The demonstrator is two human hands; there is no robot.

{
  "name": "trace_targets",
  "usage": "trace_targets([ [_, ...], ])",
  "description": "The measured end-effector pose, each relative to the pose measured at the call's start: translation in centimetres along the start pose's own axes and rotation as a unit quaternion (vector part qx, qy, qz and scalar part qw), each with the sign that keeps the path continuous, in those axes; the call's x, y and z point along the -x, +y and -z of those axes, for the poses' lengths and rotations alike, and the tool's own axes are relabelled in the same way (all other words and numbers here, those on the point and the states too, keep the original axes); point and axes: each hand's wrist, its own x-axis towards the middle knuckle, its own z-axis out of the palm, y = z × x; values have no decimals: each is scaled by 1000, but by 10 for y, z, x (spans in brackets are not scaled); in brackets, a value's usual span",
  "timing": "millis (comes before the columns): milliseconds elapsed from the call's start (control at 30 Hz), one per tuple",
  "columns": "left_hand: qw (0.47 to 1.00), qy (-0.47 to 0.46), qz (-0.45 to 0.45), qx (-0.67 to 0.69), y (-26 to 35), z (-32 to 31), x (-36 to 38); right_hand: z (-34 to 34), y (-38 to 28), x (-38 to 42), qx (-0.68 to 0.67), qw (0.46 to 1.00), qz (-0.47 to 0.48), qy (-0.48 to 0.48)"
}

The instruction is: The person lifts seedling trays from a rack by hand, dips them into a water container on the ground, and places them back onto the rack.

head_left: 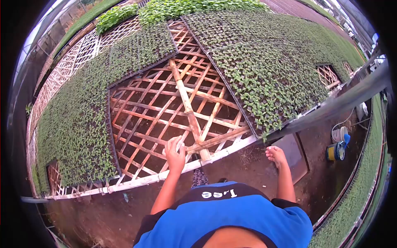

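My left hand (175, 154) is closed around a small whitish piece (179, 144), too small to name. It hovers over the front edge of a bamboo lattice bench (165, 108), just left of a thick bamboo pole (185, 99). Off the bench's front edge, over the ground, my right hand (276, 155) has its fingers curled in; whatever they may hold is hidden. Ahead of the right hand lie seedling trays (264, 78) full of small green plants. More seedling trays (78, 111) cover the left part of the bench.
A grey beam (331, 109) crosses at the right. Below it, a flat dark panel (291, 157) lies on the soil, with a blue-and-yellow bucket (335, 151) and a pale bucket (340, 134) beyond. Taller leafy plants (186, 10) grow at the back.
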Motion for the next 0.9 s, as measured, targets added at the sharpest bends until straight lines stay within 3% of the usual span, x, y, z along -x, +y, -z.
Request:
trace_targets([
  [133,997,-30,2,-74,37,-8,54,21,12,-26,-99,994,14,48],
  [233,995,-41,-13,-89,37,-12,82,9,-6,-60,-340,939,46,1],
  [300,995,-35,-44,-77,47,-10,93,-2,-16,-87,-410,911,38,8],
  [400,994,-42,-39,-90,52,-10,99,-9,-35,-100,-392,911,-25,128],
  [533,994,-69,-27,-81,46,-17,92,-8,-54,-104,-274,942,-3,193],
  [667,994,-95,-25,-49,51,-30,70,-15,-78,-79,-314,944,36,91],
  [900,989,-115,-90,2,66,-60,4,-47,-127,-11,-283,945,146,74],
])
